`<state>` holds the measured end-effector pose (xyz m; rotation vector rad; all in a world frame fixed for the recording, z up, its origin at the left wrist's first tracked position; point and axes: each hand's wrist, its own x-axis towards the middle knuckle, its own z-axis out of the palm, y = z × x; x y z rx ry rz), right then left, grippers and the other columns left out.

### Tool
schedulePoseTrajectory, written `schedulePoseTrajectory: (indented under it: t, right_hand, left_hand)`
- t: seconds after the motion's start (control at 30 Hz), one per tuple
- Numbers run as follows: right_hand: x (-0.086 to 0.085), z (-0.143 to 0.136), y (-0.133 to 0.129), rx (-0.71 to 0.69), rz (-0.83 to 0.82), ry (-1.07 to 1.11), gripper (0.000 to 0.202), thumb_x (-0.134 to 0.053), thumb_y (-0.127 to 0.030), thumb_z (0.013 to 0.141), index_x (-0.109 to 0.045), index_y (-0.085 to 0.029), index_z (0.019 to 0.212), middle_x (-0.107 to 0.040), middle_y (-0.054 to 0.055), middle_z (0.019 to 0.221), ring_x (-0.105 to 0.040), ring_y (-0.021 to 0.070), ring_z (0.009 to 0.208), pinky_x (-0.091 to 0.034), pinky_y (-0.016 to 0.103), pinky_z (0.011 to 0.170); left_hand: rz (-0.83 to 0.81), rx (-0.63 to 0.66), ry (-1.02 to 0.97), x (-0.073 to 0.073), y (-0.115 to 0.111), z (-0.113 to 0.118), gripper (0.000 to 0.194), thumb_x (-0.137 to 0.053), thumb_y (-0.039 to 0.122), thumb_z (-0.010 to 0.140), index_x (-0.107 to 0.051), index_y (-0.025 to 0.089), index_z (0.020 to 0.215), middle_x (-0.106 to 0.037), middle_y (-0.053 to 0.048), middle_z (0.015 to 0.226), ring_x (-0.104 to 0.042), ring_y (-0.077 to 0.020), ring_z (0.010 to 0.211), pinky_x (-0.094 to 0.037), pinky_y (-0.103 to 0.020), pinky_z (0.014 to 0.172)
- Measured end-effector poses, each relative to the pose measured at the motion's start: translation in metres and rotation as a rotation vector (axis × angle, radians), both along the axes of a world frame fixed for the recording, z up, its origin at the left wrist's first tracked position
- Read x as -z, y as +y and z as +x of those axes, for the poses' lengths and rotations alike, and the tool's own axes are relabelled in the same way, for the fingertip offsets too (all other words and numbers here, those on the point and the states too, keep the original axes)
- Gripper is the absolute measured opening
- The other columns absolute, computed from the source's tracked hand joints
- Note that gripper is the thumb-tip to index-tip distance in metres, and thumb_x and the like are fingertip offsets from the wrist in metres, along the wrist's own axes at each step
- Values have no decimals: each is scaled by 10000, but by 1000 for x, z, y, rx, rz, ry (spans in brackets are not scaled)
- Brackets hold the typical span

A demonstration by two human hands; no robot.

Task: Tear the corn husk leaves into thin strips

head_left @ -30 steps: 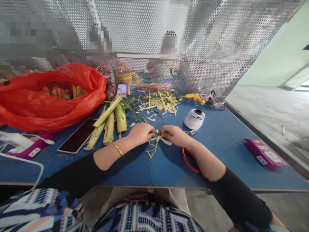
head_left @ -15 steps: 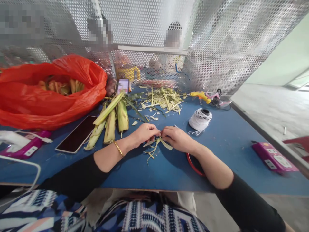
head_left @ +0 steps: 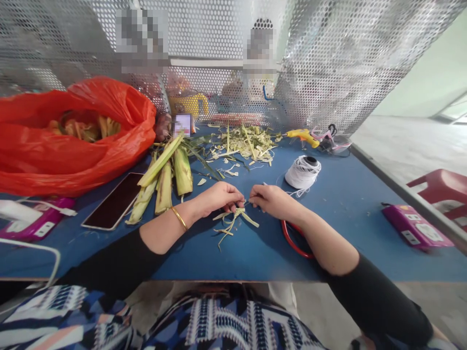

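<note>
Near the middle of the blue table (head_left: 204, 257), my left hand (head_left: 226, 197) is closed on a small knotted bundle of pale green leaf strips (head_left: 239, 213), whose loose ends spread below the fingers. My right hand (head_left: 264, 198) is just right of it, its fingers pinched together. A thin strand seems to run between the two hands, but it is too fine to make out clearly. Behind my right hand stands a spool of white string (head_left: 302, 174). Red-handled scissors or a red ring (head_left: 295, 243) lies partly under my right forearm.
A red plastic bag (head_left: 120, 146) of plant pieces stands at the left, near a phone (head_left: 114, 201) and thick stalks (head_left: 183, 171). Leaf scraps (head_left: 251, 143) and a yellow glue gun (head_left: 302, 137) lie at the back. A purple packet (head_left: 416, 226) is at the right.
My right hand has moved slightly right, away from the leaf bundle and my left hand. My left hand still grips the bundle. The whole view has shifted a little.
</note>
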<state>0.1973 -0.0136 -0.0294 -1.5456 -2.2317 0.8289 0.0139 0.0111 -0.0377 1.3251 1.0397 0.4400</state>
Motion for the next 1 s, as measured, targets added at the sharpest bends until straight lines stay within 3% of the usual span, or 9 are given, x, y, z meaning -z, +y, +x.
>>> schedulePoseTrajectory:
  t: [0.1,0.17,0.37,0.47,0.57,0.67,0.8,1.0]
  right_hand:
    - [-4,-3,-2,68,-193,202,114,-549,-143,790,-530,-182,685,-596,-45,618,-525,69,487,-409,200,518]
    - [-4,-5,-2,103,-263,341,89,-577,-162,765,-548,-174,682,-590,-48,596,-541,68,485,-428,193,507]
    - [4,-12,1,174,-304,720,117,-668,-248,687,-591,-160,692,-630,-28,591,-563,70,501,-467,201,524]
    - [8,-15,2,158,-262,799,156,-692,-272,674,-580,-165,696,-635,-24,593,-595,90,543,-502,235,585]
    - [10,-15,4,66,-177,818,150,-676,-249,694,-604,-170,798,-682,6,742,-640,118,671,-518,274,678]
    - [12,-10,5,53,29,744,196,-642,-188,711,-629,-183,906,-668,17,900,-621,116,767,-496,270,722]
    - [13,-3,6,58,164,442,21,-648,-166,725,-641,-174,743,-578,-30,690,-517,91,620,-419,232,602]
    - [13,-8,3,4,195,270,81,-628,-106,736,-614,-177,699,-552,-37,676,-488,91,622,-373,217,597]
  left_hand:
    - [-17,-14,9,-1,0,-1,14,-672,125,708,-681,126,719,-663,-6,606,-537,-64,472,-406,-193,484]
    - [-21,-39,12,-2,-1,0,44,-686,98,685,-686,124,720,-653,1,574,-533,-66,470,-414,-198,499]
    - [5,-36,8,-2,-3,2,63,-674,84,687,-678,122,637,-628,11,543,-519,-58,464,-399,-191,495]
    - [14,-8,-21,1,-4,2,38,-681,93,678,-695,122,658,-629,13,556,-519,-54,477,-391,-183,501]
    - [35,-42,-30,3,-5,4,42,-696,100,662,-684,124,630,-619,19,539,-510,-53,469,-395,-186,506]
    - [53,-75,-19,2,-7,5,55,-694,81,655,-675,128,633,-621,24,537,-510,-53,458,-407,-188,508]
    - [30,-87,-10,1,-7,5,75,-700,78,667,-656,130,635,-624,26,538,-527,-51,461,-417,-180,509]
    - [22,-72,2,1,-5,4,143,-692,54,688,-617,137,599,-612,34,511,-549,-56,473,-428,-172,510]
